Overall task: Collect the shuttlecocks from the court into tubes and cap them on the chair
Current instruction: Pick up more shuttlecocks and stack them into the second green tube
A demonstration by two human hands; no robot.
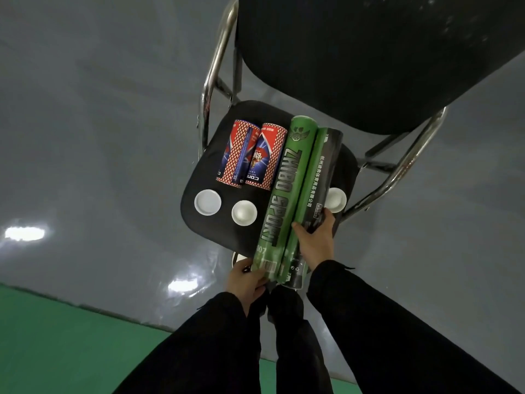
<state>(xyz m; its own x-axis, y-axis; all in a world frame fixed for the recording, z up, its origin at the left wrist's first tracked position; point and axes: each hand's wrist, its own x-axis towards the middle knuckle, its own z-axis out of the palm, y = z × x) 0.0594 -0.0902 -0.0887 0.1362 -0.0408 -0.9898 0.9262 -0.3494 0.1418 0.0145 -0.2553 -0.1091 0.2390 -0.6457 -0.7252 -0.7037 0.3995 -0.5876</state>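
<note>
The head view looks down on a black chair seat (199, 177) with a chrome frame. Two long green tubes lie side by side along the seat's right edge, their near ends overhanging the front edge. The left hand (247, 277) curls round the near end of the left green tube (287, 191), by its barcode. The right hand (315, 237) grasps the right green tube (318, 177), thumb lying in the groove between the two and fingers wrapped over its far side. Two short red-and-blue tubes (250, 155) lie touching each other near the seat's back left corner. Three white caps rest loose on the seat: one (207, 202) near the front left edge, one (244, 212) just beside the left green tube, and one (336, 199) partly hidden behind the right green tube at the right edge. No shuttlecocks show here.

The tubes look like light, stiff cardboard with a smooth printed skin, likely to roll and to dent if squeezed; a wrap round the middle or one end seems the safest hold.
</note>
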